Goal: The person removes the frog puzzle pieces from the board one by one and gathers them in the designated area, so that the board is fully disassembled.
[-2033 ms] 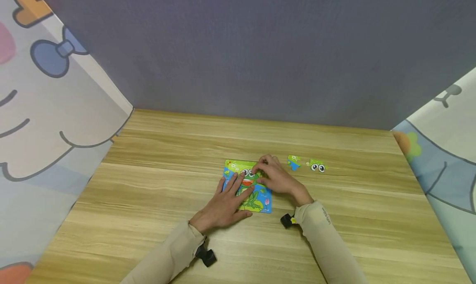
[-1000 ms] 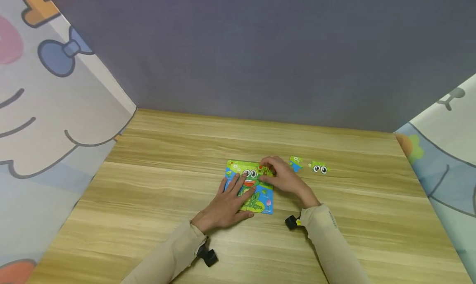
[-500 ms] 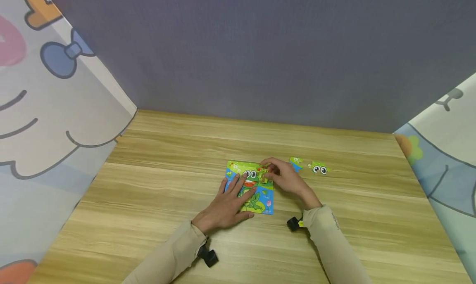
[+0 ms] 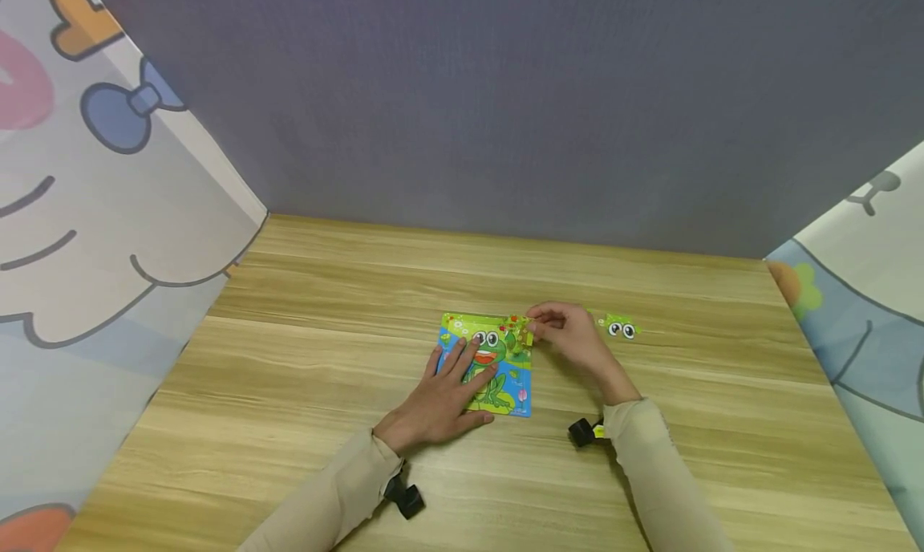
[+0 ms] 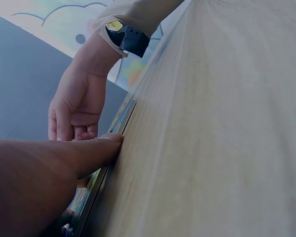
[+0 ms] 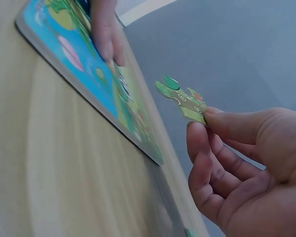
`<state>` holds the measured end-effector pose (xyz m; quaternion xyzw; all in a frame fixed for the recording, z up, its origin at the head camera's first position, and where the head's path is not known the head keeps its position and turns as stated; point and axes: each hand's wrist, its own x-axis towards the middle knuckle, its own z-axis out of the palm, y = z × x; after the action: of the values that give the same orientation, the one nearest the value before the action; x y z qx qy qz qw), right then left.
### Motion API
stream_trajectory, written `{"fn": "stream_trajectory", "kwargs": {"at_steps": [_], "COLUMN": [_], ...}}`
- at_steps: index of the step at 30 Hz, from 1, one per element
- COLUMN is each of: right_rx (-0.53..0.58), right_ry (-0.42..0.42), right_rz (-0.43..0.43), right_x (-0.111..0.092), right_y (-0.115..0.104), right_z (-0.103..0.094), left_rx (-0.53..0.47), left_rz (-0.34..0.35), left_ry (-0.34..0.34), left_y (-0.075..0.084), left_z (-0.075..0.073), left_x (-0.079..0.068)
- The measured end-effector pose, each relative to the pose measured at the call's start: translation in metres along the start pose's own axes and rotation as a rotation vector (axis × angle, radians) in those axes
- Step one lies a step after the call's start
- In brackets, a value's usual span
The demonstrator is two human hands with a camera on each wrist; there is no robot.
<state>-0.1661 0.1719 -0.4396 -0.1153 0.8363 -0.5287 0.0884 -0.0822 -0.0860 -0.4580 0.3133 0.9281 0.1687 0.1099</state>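
A frog jigsaw puzzle (image 4: 516,391) in a thin square tray lies on the table. My left hand (image 4: 433,407) rests on its lower left part with fingers spread and straight. Between thumb and index finger, my right hand (image 4: 577,342) pinches a puzzle piece (image 6: 187,104). That piece is green with a brown swirl patch and a bit of red. In the right wrist view it is raised clear of the board, tilted. In the head view it hangs over the puzzle's upper right corner. The left palm hides part of the frog.
A loose puzzle piece with two frog eyes (image 4: 621,329) lies right of my right hand. Another loose piece is mostly hidden behind that hand. The wooden table (image 4: 325,359) meets a grey partition (image 4: 505,111) at the back; cartoon-printed walls stand at both sides.
The right hand has drawn away from the puzzle's upper right area, rightward, with the piece in its pinch. It now covers the blue-green loose piece. The left hand stays put.
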Motion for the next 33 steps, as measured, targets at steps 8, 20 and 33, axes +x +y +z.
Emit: {"fn": "stream_trajectory", "kwargs": {"at_steps": [8,20,33], "right_rx": [-0.008,0.07,0.014], "right_ry": [0.045,0.118,0.16], "right_rz": [0.032,0.03,0.06], "right_x": [-0.005,-0.017,-0.029], "right_y": [0.005,0.016,0.03], "right_z": [-0.024,-0.058,-0.09], "left_rx": [-0.005,0.017,0.016], "left_rz": [0.001,-0.012,-0.015], "left_ry": [0.002,-0.011,-0.017], "left_y": [0.0,0.001,0.001], "left_z": [0.0,0.0,-0.001], "left_x": [0.0,0.001,0.0]}}
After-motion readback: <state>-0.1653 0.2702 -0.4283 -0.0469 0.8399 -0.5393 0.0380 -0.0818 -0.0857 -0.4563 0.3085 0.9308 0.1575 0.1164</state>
